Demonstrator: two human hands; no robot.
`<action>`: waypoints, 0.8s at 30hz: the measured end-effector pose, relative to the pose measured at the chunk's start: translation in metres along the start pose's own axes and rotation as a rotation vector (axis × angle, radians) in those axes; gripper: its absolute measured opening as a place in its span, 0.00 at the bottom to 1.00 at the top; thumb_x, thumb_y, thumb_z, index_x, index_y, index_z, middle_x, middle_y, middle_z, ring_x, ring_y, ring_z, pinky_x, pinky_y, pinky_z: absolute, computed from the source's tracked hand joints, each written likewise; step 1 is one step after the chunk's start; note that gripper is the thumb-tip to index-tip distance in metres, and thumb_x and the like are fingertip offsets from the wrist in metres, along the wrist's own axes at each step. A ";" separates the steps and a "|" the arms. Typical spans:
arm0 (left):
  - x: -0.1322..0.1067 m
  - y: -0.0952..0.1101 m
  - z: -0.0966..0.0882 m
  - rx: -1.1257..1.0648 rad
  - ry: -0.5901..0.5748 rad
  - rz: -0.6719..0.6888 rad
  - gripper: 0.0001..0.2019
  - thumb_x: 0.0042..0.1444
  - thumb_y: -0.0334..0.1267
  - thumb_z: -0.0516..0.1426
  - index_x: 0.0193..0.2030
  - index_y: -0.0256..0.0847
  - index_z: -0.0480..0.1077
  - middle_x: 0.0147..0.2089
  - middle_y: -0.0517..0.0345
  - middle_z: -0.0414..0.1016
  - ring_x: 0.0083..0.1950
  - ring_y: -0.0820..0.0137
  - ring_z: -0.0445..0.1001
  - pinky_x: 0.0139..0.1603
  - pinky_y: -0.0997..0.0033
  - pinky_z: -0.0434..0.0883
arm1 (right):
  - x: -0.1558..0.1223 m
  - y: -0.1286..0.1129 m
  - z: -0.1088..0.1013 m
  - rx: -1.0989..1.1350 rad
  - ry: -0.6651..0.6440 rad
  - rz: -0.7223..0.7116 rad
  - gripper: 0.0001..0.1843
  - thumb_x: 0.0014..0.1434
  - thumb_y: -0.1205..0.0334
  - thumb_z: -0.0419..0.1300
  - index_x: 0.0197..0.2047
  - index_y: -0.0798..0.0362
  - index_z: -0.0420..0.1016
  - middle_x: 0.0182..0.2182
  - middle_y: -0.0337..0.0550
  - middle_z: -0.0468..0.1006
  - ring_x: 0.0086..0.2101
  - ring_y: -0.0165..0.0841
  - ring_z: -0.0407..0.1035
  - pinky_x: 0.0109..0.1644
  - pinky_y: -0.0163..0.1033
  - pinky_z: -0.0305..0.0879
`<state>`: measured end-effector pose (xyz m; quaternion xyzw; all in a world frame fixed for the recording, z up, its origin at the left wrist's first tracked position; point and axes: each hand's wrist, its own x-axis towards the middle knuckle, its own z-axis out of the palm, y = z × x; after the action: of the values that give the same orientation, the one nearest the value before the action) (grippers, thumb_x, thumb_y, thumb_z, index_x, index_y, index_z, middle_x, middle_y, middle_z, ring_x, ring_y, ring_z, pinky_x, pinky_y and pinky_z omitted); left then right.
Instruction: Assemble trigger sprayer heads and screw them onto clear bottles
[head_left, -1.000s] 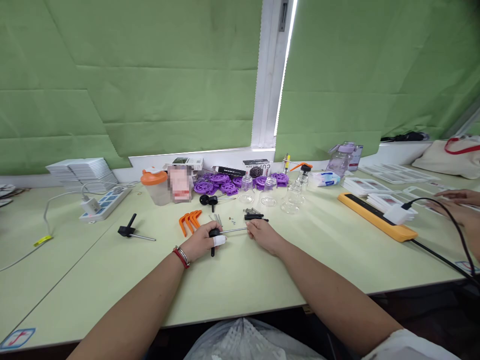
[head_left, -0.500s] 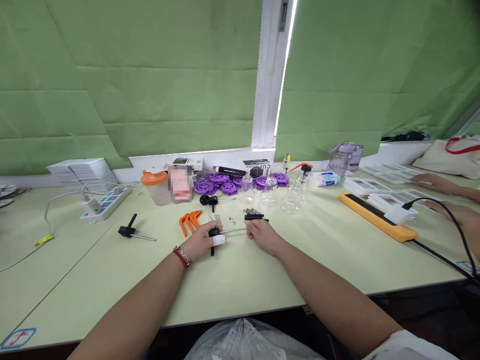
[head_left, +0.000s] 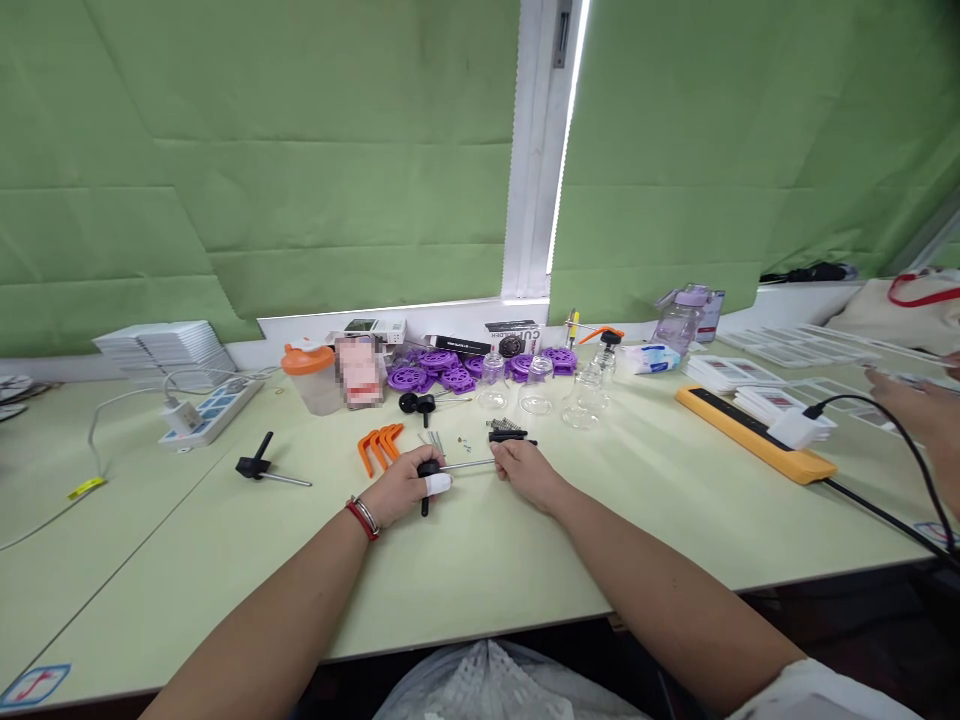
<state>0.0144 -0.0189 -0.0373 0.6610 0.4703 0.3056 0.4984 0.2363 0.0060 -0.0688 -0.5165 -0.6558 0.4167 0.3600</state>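
Note:
My left hand, with white tape round one digit, grips the black plastic head of a part with a thin metal rod. The rod points right, where the fingers of my right hand pinch its far end. Just beyond that hand lie black plastic tubes and small springs. Orange bent pieces rest behind my left hand, beside several metal pins and tiny screws. A similar black part with a rod lies apart at the left.
Glass vessels and purple plastic discs stand at the back, near an orange-lidded cup. Power strips lie left and right. A co-worker's hand is above white frames at far right.
My hands and the rod part have hardly moved. At the far right, the co-worker's hands have shifted right and now appear lifted with a white frame.

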 end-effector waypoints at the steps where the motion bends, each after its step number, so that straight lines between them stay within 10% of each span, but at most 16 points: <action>1: 0.000 0.000 0.000 -0.004 0.000 -0.001 0.16 0.44 0.45 0.61 0.35 0.40 0.62 0.23 0.67 0.61 0.25 0.75 0.61 0.25 0.75 0.60 | 0.000 0.000 0.000 0.009 -0.002 0.002 0.24 0.58 0.42 0.46 0.23 0.54 0.63 0.20 0.38 0.67 0.22 0.28 0.58 0.29 0.34 0.53; 11: 0.002 -0.005 0.000 -0.016 0.026 -0.010 0.17 0.43 0.47 0.61 0.35 0.41 0.62 0.23 0.66 0.61 0.24 0.74 0.62 0.24 0.75 0.61 | -0.005 -0.011 -0.006 0.256 -0.081 0.070 0.11 0.53 0.53 0.56 0.29 0.53 0.62 0.22 0.35 0.67 0.20 0.24 0.53 0.24 0.32 0.50; 24: 0.003 -0.009 -0.002 -0.058 0.020 0.008 0.16 0.43 0.44 0.62 0.35 0.41 0.63 0.24 0.64 0.63 0.25 0.73 0.62 0.25 0.74 0.61 | 0.000 -0.001 -0.002 0.183 -0.055 0.059 0.18 0.58 0.47 0.49 0.28 0.53 0.64 0.22 0.37 0.67 0.20 0.25 0.53 0.24 0.32 0.50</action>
<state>0.0105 -0.0151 -0.0453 0.6450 0.4635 0.3279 0.5115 0.2373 0.0065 -0.0674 -0.4888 -0.6092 0.4992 0.3752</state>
